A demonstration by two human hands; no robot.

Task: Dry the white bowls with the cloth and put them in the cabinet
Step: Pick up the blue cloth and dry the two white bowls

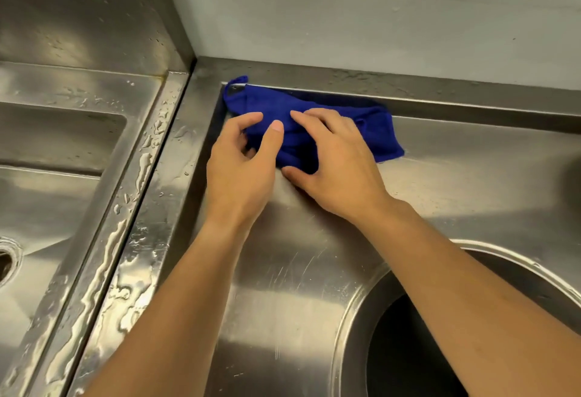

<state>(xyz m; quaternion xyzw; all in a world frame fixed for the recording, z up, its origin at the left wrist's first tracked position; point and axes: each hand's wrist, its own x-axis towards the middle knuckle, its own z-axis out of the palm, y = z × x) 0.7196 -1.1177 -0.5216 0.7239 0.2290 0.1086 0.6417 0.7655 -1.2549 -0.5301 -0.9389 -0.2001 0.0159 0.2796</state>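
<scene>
Cloth (374, 126), dark blue, soft fabric, crumpled, is laid in the back left corner of the stainless steel desk (471, 183), against the raised rear lip, its small loop at the corner. Both hands are set on it. Left hand (242, 170): fingers curled, thumb and forefinger pinching the cloth's left part. Right hand (339, 164): fingers spread over the middle, thumb tucked at the near edge, fabric gripped. Round dark opening (408, 349) is cut into the desk near right. Wet steel sink basin (47, 192) is seen to the left, droplets on its rim.
</scene>
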